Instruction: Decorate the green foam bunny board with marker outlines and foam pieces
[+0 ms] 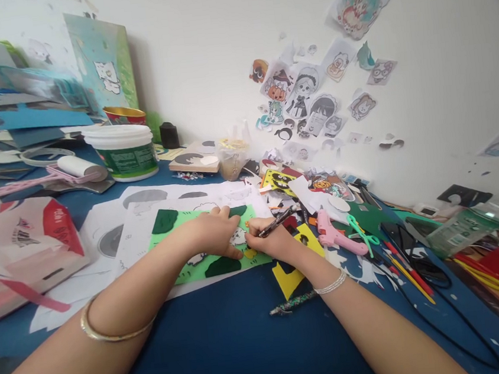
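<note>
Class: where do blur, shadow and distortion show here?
Head view throughout: blur softens the teal basket; a soft shadow falls on the wall beside the green canvas; the bottle looks stretched near the right edge; the green sheet reads clearer.

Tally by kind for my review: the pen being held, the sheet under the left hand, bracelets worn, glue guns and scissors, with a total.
Pen in the right hand: 1
Green sheet under the left hand: 1
Gold bangle and silvery bracelet: 2
Pink glue gun: 1
Green scissors: 1
Total: 6
</note>
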Available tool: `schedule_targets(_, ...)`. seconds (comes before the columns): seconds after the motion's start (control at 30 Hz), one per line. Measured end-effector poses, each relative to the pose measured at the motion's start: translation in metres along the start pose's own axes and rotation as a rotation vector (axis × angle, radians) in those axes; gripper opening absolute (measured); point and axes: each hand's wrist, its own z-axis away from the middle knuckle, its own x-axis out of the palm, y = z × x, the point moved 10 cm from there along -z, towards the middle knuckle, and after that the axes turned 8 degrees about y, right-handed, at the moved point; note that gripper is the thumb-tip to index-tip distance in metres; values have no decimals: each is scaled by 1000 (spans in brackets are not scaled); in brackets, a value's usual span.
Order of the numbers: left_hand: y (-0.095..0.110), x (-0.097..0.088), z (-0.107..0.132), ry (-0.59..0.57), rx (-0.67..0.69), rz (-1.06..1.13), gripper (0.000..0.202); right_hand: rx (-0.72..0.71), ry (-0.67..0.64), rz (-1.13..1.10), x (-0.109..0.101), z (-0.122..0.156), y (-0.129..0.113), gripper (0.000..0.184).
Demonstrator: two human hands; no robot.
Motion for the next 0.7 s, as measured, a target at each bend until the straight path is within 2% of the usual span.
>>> schedule_targets(0.7,-2,1,0,-8,-9,-7,67,8,-4,2,0,1,1,28)
